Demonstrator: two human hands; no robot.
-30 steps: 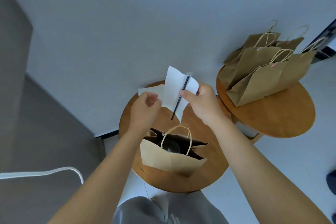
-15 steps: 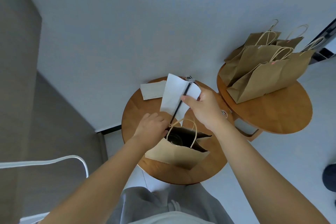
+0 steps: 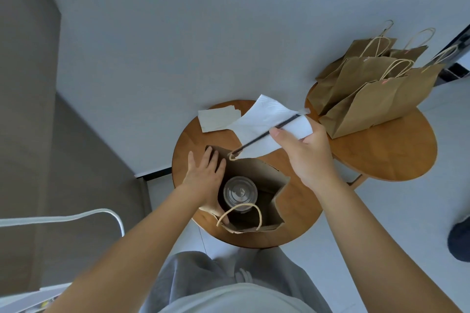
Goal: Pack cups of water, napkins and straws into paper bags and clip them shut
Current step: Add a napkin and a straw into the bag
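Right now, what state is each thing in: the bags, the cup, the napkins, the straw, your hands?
Open paper bag: upright, mouth spread wide.
Cup: inside that bag, lid on.
Napkin: unfolded, held above the bag.
Straw: pinched against the napkin.
Left hand: spreads the bag's side.
Right hand: grips napkin and straw.
Napkin stack: flat on the table.
Other bags: closed, leaning together.

Cup (image 3: pixel 240 193) in bag (image 3: pixel 264 180) on table (image 3: pixel 300 208)

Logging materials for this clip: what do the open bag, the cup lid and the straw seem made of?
Bag: matte brown kraft paper, creased, with twisted cord handles. Cup lid: clear glossy plastic, seemingly, given its see-through sheen. Straw: thin and black; plastic or paper, unclear.
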